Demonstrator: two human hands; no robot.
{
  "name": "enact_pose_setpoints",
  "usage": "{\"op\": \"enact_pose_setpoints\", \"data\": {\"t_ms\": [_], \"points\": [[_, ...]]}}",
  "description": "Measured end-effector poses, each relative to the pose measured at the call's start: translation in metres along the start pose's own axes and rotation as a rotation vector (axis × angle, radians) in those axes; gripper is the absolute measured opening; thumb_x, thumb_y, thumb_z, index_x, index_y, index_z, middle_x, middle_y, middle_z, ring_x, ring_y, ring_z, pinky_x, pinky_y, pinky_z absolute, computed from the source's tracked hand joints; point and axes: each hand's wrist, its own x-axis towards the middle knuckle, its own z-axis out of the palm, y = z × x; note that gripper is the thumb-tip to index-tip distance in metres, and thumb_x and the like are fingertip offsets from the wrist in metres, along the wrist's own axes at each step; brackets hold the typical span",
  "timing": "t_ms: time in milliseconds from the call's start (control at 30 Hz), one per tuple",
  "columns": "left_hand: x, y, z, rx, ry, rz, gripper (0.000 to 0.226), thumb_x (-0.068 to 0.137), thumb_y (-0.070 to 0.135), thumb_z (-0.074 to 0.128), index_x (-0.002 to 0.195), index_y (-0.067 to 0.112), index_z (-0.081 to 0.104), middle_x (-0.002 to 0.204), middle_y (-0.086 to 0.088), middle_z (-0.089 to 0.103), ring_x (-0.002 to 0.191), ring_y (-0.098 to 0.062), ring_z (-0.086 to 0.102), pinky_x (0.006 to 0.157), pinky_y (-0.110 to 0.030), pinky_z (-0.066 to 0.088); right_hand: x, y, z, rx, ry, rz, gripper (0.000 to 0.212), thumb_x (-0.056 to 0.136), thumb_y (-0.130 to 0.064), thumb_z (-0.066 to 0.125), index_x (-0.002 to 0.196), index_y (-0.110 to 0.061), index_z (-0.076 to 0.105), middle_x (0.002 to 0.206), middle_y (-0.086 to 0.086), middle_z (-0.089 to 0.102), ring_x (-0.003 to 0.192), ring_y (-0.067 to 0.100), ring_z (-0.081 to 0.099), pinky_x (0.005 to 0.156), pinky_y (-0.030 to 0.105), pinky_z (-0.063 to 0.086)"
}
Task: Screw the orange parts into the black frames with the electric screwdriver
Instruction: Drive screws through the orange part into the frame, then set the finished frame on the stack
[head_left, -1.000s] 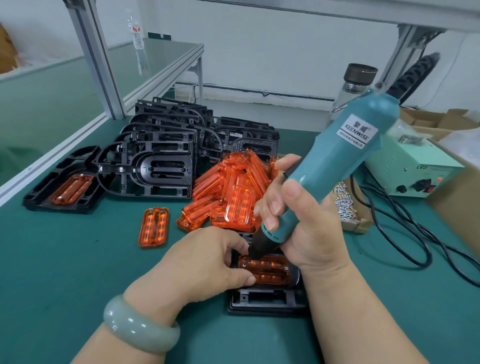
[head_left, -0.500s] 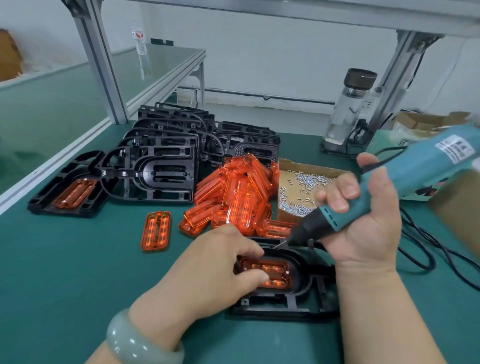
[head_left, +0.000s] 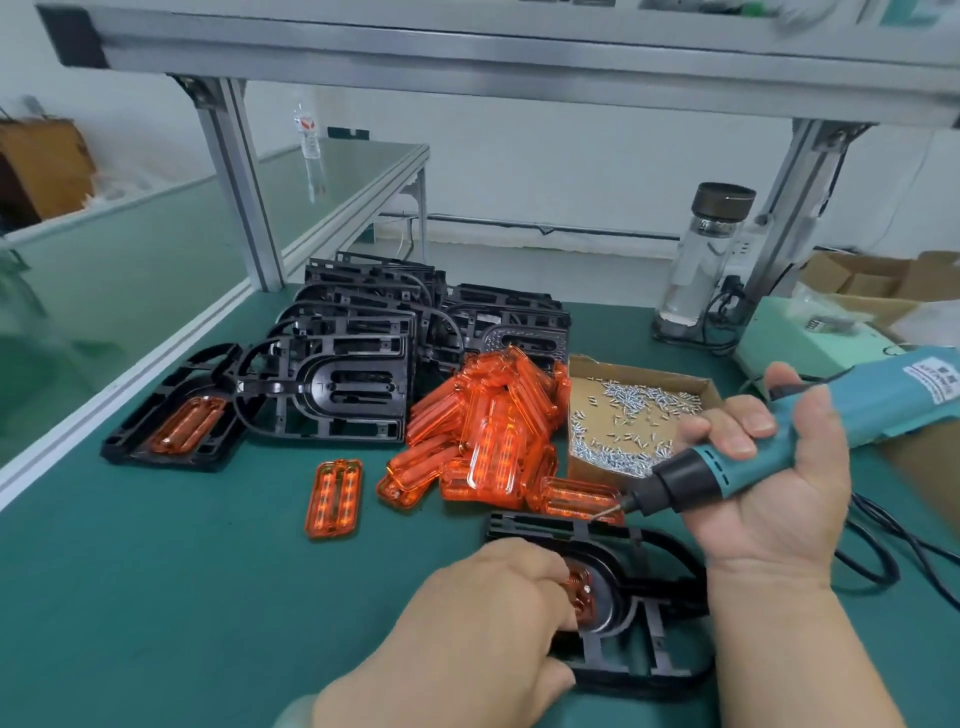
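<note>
The right hand (head_left: 769, 499) is wrapped around the teal screwdriver (head_left: 878, 405), fingers curled over its barrel, palm turned up, thumb along the far side. The tool lies nearly level, its black nose and thin bit pointing left and down, the tip just above the far edge of the frame (head_left: 618, 603). The left hand (head_left: 483, 629), knuckles up, grips that ribbed black plastic frame on the green mat (head_left: 156, 571), bent fingers covering most of the glossy orange part (head_left: 582, 592) seated in it, thumb at the near edge. Behind lie a pile of translucent orange parts (head_left: 488, 431), 1 loose part (head_left: 333, 498), stacked frames (head_left: 337, 384) and a cardboard box (head_left: 644, 370) of small silver screws (head_left: 618, 447).
</note>
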Motion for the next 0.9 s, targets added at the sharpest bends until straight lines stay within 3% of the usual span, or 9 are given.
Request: {"op": "enact_pose_setpoints", "data": {"t_ms": [100,167,233,300,500,600,700,900], "points": [[-0.009,-0.004,-0.008,0.015,0.105,-0.023,0.043,0.087,0.048,0.054,0.128,0.037,0.052,0.139,0.03,0.03,0.128,0.011,0.017,0.103,-0.014,0.024,0.002,-0.005,-0.004,0.043,-0.001,-0.014,0.014,0.09,-0.038,0.047,0.092,-0.028,0.056,0.057,-0.014,0.043,0.045,-0.001,0.041,0.063,0.015,0.046],[-0.018,-0.01,-0.021,0.021,0.199,-0.062,0.039,0.084,0.051,0.054,0.12,0.038,0.055,0.13,0.031,0.038,0.121,0.012,0.028,0.097,-0.004,0.023,0.003,-0.008,-0.004,0.092,-0.032,-0.018,0.014,0.082,-0.037,0.058,0.091,-0.027,0.058,0.058,-0.014,0.044,0.047,-0.001,0.042,0.064,0.015,0.047],[-0.027,-0.019,-0.034,0.082,0.292,-0.068,0.031,0.077,0.05,0.056,0.101,0.032,0.065,0.112,0.025,0.054,0.106,0.003,0.05,0.092,-0.013,0.04,0.003,-0.01,-0.003,0.165,-0.073,-0.005,0.026,0.071,-0.033,0.074,0.091,-0.024,0.061,0.06,-0.013,0.045,0.048,-0.001,0.044,0.064,0.016,0.048],[-0.034,-0.032,-0.045,0.083,0.394,-0.11,0.023,0.073,0.043,0.062,0.091,0.029,0.067,0.099,0.02,0.06,0.095,-0.005,0.058,0.084,-0.022,0.048,0.002,-0.01,-0.002,0.203,-0.086,0.006,0.035,0.064,-0.031,0.082,0.091,-0.023,0.062,0.061,-0.013,0.046,0.048,-0.001,0.046,0.064,0.016,0.05],[-0.042,-0.088,-0.073,0.133,0.712,-0.514,0.017,0.078,0.026,0.071,0.094,0.022,0.068,0.093,0.012,0.057,0.087,-0.009,0.051,0.079,-0.024,0.036,0.001,0.001,-0.005,0.171,-0.062,0.029,0.026,0.07,-0.036,0.074,0.091,-0.025,0.062,0.061,-0.014,0.046,0.047,-0.002,0.046,0.063,0.016,0.05],[-0.044,-0.122,-0.092,0.183,0.86,-0.716,0.01,0.081,0.023,0.07,0.086,0.015,0.07,0.084,-0.003,0.063,0.081,-0.026,0.055,0.073,-0.035,0.043,0.001,0.007,-0.004,0.142,-0.053,0.047,0.029,0.068,-0.037,0.075,0.092,-0.026,0.063,0.06,-0.015,0.045,0.047,-0.002,0.045,0.063,0.016,0.05],[-0.047,-0.156,-0.106,0.217,0.893,-0.893,0.016,0.083,0.022,0.066,0.075,0.009,0.069,0.073,-0.013,0.06,0.075,-0.034,0.053,0.069,-0.039,0.045,0.0,0.013,-0.003,0.146,-0.061,0.063,0.032,0.066,-0.036,0.079,0.092,-0.025,0.063,0.06,-0.015,0.045,0.046,-0.002,0.045,0.061,0.016,0.051],[-0.042,-0.198,-0.109,0.242,0.748,-1.137,0.026,0.086,0.023,0.06,0.079,-0.002,0.063,0.088,-0.026,0.059,0.086,-0.043,0.055,0.076,-0.042,0.045,-0.002,0.016,0.004,0.074,-0.047,0.095,0.045,0.053,-0.041,0.087,0.09,-0.028,0.064,0.058,-0.014,0.044,0.043,-0.002,0.043,0.059,0.015,0.05]]}}
